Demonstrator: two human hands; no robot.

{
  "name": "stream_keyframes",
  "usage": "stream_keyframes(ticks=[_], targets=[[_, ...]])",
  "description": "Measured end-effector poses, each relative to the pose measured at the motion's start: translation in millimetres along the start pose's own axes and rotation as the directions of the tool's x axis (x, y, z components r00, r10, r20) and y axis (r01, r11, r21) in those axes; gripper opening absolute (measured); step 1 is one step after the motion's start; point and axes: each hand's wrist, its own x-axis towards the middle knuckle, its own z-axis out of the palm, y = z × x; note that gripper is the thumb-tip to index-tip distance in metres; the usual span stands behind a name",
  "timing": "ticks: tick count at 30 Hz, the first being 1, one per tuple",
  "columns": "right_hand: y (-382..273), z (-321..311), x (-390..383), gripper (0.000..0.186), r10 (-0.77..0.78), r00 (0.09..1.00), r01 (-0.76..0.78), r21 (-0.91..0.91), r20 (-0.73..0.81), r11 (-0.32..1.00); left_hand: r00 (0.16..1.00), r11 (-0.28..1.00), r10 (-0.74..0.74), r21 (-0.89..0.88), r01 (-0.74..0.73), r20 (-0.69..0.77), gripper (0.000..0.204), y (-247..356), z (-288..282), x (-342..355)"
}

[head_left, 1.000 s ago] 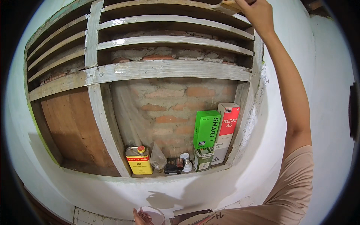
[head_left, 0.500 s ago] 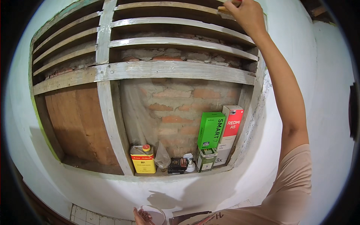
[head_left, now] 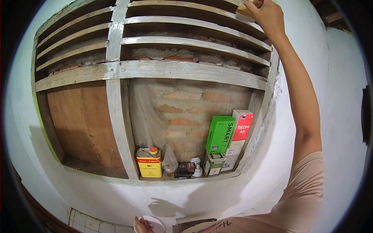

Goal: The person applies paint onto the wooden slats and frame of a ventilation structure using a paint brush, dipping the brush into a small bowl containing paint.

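Note:
High at the right, my right hand (head_left: 271,20) grips a paintbrush (head_left: 246,13) with a pale wooden handle part and a bit of red showing. Its bristles are against or close to the right end of an upper wooden slat (head_left: 163,4); exact contact is hard to tell. Slats and the crossbar (head_left: 186,71) carry whitish paint on the right part, while the left slats (head_left: 74,32) look mostly bare wood. At the bottom edge my left hand (head_left: 140,226) holds a white round tub (head_left: 158,223), its fingers curled at the rim; the contents are not clear.
On the recess ledge stand a yellow can (head_left: 150,167) with red cap, a clear plastic bag (head_left: 169,161), a small black box (head_left: 185,169), a light bulb (head_left: 197,171), a green box (head_left: 220,134) and a tall red-and-white box (head_left: 241,130). A brown board (head_left: 83,128) fills the left bay.
The view has shifted slightly, so the frame sits a little further right and higher. My right hand with the paintbrush appears somewhat further right; my left hand and the tub sit slightly lower and left.

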Motion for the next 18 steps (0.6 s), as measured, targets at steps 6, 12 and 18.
stream_keyframes(ticks=[6, 12, 18], targets=[[-4, 22, 0, 0.031, -0.037, 0.999, 0.035, 0.067, 0.031, 0.997, 0.999, 1.000, 0.011, 0.010, -0.012, 0.051, 0.050, -1, 1, 3], [-46, 44, 3, 0.033, -0.124, 0.992, 0.122, 0.226, -0.007, 0.967, 0.998, 1.000, 0.027, -0.001, -0.027, 0.052, 0.051, -5, -1, -7], [-45, 29, 16, 0.028, -0.065, 0.996, 0.075, 0.220, -0.055, 0.973, 1.000, 1.000, -0.005, -0.030, 0.005, 0.004, 0.049, -1, -4, -16]])
